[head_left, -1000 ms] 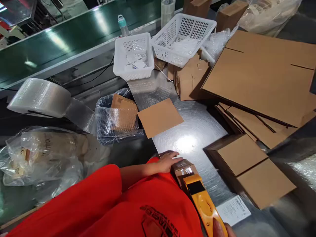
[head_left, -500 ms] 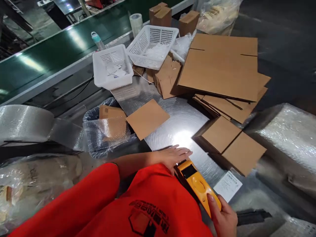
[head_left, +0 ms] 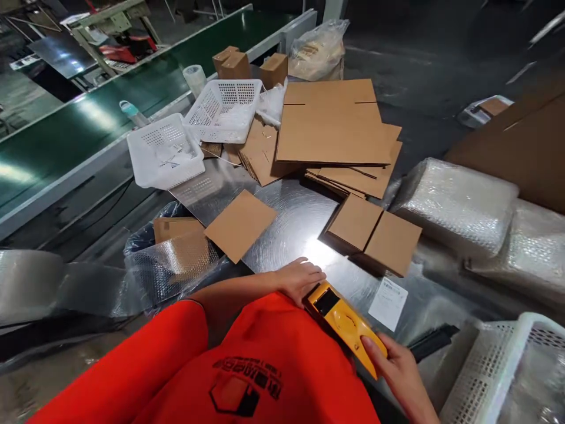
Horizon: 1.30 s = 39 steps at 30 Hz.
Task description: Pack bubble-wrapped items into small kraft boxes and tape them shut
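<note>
My right hand [head_left: 399,368] grips the narrow end of a yellow handheld device [head_left: 348,324], its thumb lying on top. The device has a black window near its wide end and a round raised area in the middle. My left hand [head_left: 302,277] is at that wide end, fingers stretched out over the metal table; whether its palm touches the device is hidden. To the right of the device lies a white printed label sheet [head_left: 388,303]. Beyond it, two stacks of small brown cardboard pieces [head_left: 373,232] sit side by side.
Large flat cartons [head_left: 329,132] are piled farther back on the metal table [head_left: 291,215]. White baskets [head_left: 165,171] stand at its left edge, beside a green conveyor belt [head_left: 95,112]. Bubble-wrapped packages [head_left: 459,206] lie to the right; a white crate [head_left: 489,365] is at lower right.
The view has swung to the right, so table items appear farther left and the white crate has come into sight. Both hands keep nearly the same pose around the yellow device.
</note>
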Tool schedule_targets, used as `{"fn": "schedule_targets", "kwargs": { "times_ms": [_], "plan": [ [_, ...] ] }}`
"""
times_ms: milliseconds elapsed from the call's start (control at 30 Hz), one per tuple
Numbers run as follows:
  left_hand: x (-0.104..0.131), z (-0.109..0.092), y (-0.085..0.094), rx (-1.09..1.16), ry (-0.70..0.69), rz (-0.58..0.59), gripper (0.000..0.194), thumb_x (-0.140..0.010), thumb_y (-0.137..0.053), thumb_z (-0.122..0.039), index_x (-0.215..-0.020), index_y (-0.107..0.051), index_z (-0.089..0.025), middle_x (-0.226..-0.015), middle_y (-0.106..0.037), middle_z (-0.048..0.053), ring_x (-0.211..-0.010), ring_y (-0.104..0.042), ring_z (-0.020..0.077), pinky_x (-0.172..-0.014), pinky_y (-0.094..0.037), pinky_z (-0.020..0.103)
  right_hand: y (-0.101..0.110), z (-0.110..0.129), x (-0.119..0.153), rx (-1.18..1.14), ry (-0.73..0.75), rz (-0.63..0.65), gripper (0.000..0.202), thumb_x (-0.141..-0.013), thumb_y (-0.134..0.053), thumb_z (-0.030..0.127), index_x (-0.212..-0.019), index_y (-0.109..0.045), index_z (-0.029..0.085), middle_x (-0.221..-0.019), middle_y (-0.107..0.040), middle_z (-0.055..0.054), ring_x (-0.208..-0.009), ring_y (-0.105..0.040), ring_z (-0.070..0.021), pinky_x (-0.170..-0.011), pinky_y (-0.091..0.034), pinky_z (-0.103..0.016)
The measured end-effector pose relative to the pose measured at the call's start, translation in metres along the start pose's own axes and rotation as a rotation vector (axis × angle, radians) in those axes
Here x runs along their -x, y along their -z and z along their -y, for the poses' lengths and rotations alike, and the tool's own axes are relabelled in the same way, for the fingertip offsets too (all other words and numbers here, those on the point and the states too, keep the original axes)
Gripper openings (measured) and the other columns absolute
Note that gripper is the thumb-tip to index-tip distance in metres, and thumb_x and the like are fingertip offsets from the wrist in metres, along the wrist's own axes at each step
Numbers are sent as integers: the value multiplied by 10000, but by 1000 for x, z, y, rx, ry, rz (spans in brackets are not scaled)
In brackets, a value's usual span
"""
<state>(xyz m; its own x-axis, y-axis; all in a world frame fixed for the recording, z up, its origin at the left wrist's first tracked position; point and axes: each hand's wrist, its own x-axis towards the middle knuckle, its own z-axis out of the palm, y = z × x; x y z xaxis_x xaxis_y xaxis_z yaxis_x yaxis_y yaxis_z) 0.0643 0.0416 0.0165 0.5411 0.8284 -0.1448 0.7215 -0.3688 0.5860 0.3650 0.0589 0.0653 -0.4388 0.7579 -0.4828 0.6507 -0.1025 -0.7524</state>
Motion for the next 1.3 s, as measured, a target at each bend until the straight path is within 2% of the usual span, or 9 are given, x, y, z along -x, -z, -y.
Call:
{"fn": "schedule_targets", "kwargs": {
  "times_ms": [167,333,467,700,833,933,1067,1167,1300],
  "plan": [
    [2,0,4,28,36,37,929,-610,-778,-478,-1406,-408,-174,-1355,-541,178,-1231,-509,365,-1117,-245,514,15,-7,12,14,-11,-101,548,-679,-603,718,-488,-557,206,-461,-450,15,-456,-403,-129,-415,-323,-258],
    [2,-2,13,23,69,77,914,-647,-750,-506,-1414,-405,-148,-1363,-531,197,-1240,-497,371,-1131,-214,535,51,-64,52,76,-125,-148,513,-604,-673,715,-490,-633,216,-459,-519,-14,-451,-481,-173,-403,-359,-279],
    [3,2,18,-5,60,96,961,-609,-762,-534,-1410,-409,-135,-1354,-535,201,-1225,-510,370,-1133,-236,522,42,-85,60,110,-97,-190,586,-637,-601,761,-437,-545,213,-445,-448,-2,-450,-444,-151,-425,-336,-278],
    [45,48,69,-247,285,133,1021,-553,-796,-365,-1449,-377,-112,-1482,-438,230,-1412,-326,401,-1205,-59,572,-20,-18,-18,24,80,-176,623,-673,-486,807,-452,-453,226,-443,-385,20,-454,-387,-126,-457,-294,-275],
    [47,44,80,-486,406,191,1123,-541,-784,-253,-1509,-249,-56,-1600,-186,289,-1493,-117,436,-1164,5,663,-44,5,-51,-68,163,-152,603,-701,-470,786,-469,-410,232,-448,-355,32,-462,-343,-112,-449,-273,-261],
    [25,26,63,-515,257,208,1189,-575,-792,-376,-1537,-165,-69,-1616,-141,274,-1494,-117,428,-1162,-8,663,-50,0,-56,-78,187,-139,590,-706,-477,772,-476,-413,232,-458,-344,35,-465,-339,-112,-450,-274,-260],
    [5,18,41,-478,48,147,1086,-626,-732,-607,-1464,-331,-46,-1457,-444,279,-1372,-362,420,-1172,-91,605,-54,-6,-55,-85,190,-146,585,-719,-464,764,-478,-410,235,-462,-339,35,-468,-340,-115,-453,-275,-262],
    [5,26,39,-455,-35,126,1034,-656,-638,-729,-1387,-435,-27,-1261,-584,248,-1140,-537,385,-1114,-224,558,-55,-6,-52,-96,178,-127,605,-725,-435,791,-482,-391,238,-461,-337,36,-467,-341,-117,-453,-274,-262],
    [7,34,42,-449,-67,134,1054,-660,-591,-772,-1397,-429,-37,-1229,-593,230,-1069,-544,362,-1006,-310,501,-37,-27,-36,-35,152,-105,628,-729,-414,812,-474,-388,238,-457,-364,30,-467,-381,-128,-467,-299,-267]
  ]
}}
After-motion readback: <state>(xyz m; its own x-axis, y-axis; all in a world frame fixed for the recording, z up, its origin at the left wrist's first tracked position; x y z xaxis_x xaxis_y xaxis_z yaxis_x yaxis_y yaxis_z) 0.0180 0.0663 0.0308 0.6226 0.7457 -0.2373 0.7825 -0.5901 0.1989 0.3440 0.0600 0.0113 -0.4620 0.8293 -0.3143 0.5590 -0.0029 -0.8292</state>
